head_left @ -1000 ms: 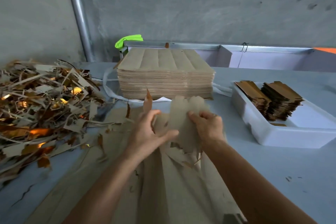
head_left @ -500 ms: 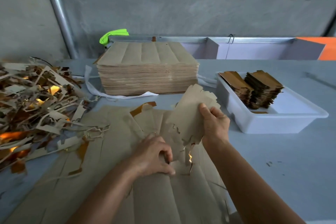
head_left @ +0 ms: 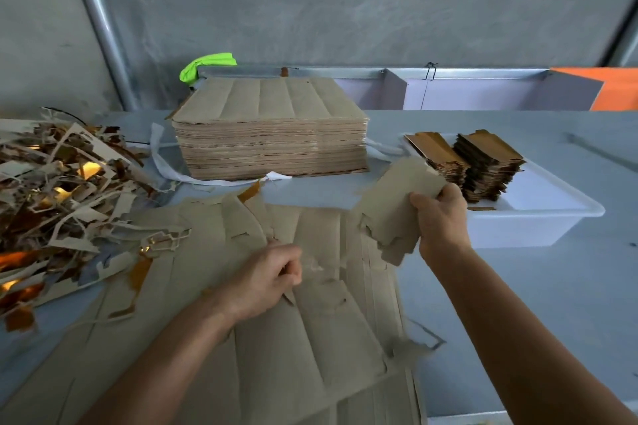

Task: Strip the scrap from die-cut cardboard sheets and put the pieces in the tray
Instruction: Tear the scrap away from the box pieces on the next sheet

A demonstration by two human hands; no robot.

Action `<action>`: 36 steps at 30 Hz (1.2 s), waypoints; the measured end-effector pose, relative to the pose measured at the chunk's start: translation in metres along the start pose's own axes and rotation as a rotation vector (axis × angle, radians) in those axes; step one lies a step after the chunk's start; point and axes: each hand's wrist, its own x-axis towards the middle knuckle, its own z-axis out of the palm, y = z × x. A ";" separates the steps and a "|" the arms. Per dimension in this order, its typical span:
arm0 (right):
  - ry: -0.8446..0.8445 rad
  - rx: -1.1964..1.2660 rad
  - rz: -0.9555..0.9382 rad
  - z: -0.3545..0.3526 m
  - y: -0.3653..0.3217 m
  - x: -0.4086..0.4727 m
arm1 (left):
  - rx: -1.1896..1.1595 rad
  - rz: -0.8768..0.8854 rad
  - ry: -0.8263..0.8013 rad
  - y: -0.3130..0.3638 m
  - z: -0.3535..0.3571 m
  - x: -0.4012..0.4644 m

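Here, mid-task: right hand (head_left: 440, 217) gripping a small bundle of freed die-cut pieces (head_left: 397, 207), fingers curled round one edge, held up off the worktop (head_left: 552, 304) just beside the near-left corner of the white plastic tray (head_left: 538, 224). Not yet over the tray. Left hand (head_left: 267, 278) down on the torn cardboard sheet (head_left: 276, 338), fingers curled, apparently pinching a bit of the sheet; exact hold hard to tell.

Step in hand, by the look of it: carrying stripped pieces across to the tray. Next move likely a short reach rightward and a drop onto or beside the two stacks of finished pieces (head_left: 483, 162) already inside, squared up with them. Much of the sheet on the worktop not yet stripped.

Materials: thin flat board, dull grey-brown on the upper face, shiny gold-brown where the other face shows. Pieces long and narrow with notched, tabbed ends. Sheet scored in parallel strips, edges ragged where pieces have come out. Behind it, a thick squared stack of uncut sheets (head_left: 269, 134). Far left, a loose tangled scrap heap (head_left: 58, 197) of skeletal offcuts, some glinting gold. Tray smooth, rounded rim.
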 end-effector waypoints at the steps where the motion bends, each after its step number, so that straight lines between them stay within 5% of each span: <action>1: -0.025 -0.117 -0.049 -0.004 0.001 0.000 | -0.038 0.012 0.064 0.000 -0.004 0.000; 4: -0.209 -0.304 -0.149 -0.011 0.002 -0.001 | -0.232 0.032 0.222 -0.001 -0.015 0.000; 11: -0.582 -0.783 0.028 0.006 -0.008 -0.011 | -0.610 0.069 0.397 -0.004 -0.037 -0.004; 17: -0.851 -0.737 0.203 0.009 -0.025 -0.034 | -0.931 0.076 0.555 -0.003 -0.060 -0.004; 23: -1.055 -0.641 0.397 0.005 -0.022 -0.063 | -0.992 0.118 0.544 0.005 -0.070 0.006; 30: -0.996 -0.330 0.749 0.017 -0.013 -0.079 | -0.717 0.153 0.415 0.009 -0.048 0.021; 36: -0.643 -0.262 0.607 0.010 -0.002 -0.066 | -0.177 0.008 0.417 -0.013 -0.026 0.023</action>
